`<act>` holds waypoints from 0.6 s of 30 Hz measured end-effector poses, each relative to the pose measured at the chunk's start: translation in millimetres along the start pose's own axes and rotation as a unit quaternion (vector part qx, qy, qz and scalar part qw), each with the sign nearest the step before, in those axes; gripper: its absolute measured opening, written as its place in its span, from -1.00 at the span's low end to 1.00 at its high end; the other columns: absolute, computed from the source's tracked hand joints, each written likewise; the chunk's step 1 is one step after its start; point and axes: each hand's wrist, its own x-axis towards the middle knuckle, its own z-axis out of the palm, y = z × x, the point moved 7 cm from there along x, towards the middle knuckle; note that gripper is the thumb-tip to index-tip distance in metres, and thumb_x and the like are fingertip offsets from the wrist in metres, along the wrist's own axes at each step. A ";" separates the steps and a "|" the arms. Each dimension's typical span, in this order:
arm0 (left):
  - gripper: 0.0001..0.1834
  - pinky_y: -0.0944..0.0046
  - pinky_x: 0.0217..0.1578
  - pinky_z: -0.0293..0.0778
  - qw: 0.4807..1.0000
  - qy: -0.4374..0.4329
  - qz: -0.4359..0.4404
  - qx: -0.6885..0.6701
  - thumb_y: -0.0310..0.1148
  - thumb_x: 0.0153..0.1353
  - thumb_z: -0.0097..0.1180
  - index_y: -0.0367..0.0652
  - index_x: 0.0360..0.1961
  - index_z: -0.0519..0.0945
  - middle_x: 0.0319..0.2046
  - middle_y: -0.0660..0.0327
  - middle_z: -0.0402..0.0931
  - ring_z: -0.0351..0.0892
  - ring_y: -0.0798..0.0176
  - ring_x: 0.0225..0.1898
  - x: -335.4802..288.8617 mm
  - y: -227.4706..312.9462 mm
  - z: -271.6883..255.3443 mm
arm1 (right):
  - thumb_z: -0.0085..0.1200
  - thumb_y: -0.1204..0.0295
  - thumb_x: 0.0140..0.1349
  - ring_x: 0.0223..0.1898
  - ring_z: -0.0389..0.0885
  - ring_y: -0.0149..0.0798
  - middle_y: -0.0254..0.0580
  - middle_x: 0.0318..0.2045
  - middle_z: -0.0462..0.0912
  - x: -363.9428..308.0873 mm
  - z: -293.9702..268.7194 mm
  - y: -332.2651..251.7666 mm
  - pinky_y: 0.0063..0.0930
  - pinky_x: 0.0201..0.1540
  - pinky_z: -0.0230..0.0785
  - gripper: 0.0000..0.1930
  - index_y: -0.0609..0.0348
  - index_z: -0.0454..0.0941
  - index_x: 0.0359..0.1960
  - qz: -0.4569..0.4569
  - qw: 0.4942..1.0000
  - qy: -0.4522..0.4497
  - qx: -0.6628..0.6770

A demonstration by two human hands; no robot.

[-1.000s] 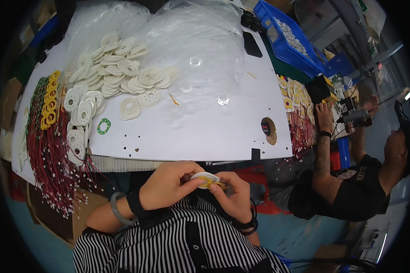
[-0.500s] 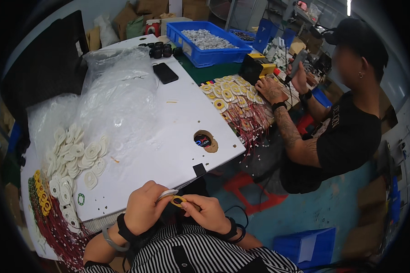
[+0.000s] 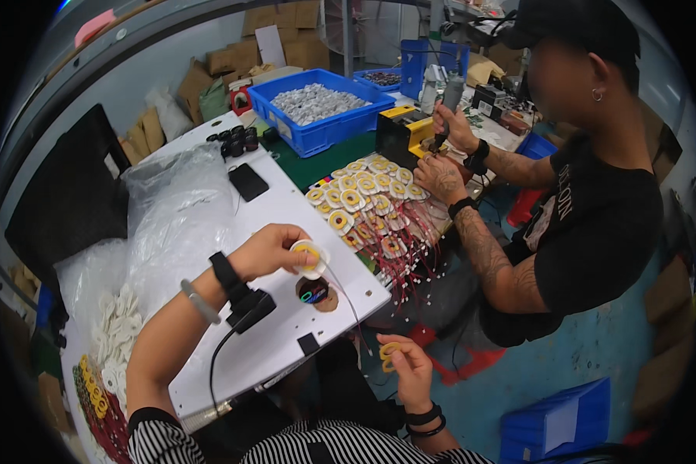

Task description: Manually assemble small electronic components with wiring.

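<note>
My left hand (image 3: 274, 249) reaches out over the table's right part and pinches a white oval housing with a yellow ring (image 3: 312, 267) in it; a thin wire trails down from the piece. Lower and to the right, my right hand (image 3: 414, 375) holds yellow rings (image 3: 389, 356) between thumb and fingers, beyond the table edge. Just ahead of my left hand lies a pile of white housings with yellow rings (image 3: 363, 197), their red wires (image 3: 398, 263) hanging over the edge. White housings (image 3: 116, 332) and a row of yellow rings (image 3: 93, 387) are at the left.
Across the white table (image 3: 247, 224) lie clear plastic bags (image 3: 178, 201) and a black phone (image 3: 247, 182). A blue bin (image 3: 317, 116) of small grey parts stands at the back. On the right a co-worker (image 3: 588, 216) holds a grey tool (image 3: 450, 100). A blue crate (image 3: 557, 421) sits on the floor.
My hands have parted. The left has moved forward over the table with the white housing, while the right has gone right with yellow rings. The co-worker's tool has lowered toward the other hand.
</note>
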 end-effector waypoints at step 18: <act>-0.35 0.35 -0.27 0.54 0.992 -0.013 0.052 0.112 -0.19 0.05 0.41 -0.31 0.10 0.46 -0.17 0.15 0.61 0.59 0.33 -0.25 324.6 17.6 -33.0 | 0.02 0.43 0.34 -0.35 0.67 -0.32 -0.11 -0.29 0.66 1.5 -91.6 67.5 -0.49 -0.23 0.53 -0.82 0.34 0.52 -0.20 0.215 0.961 0.166 -0.053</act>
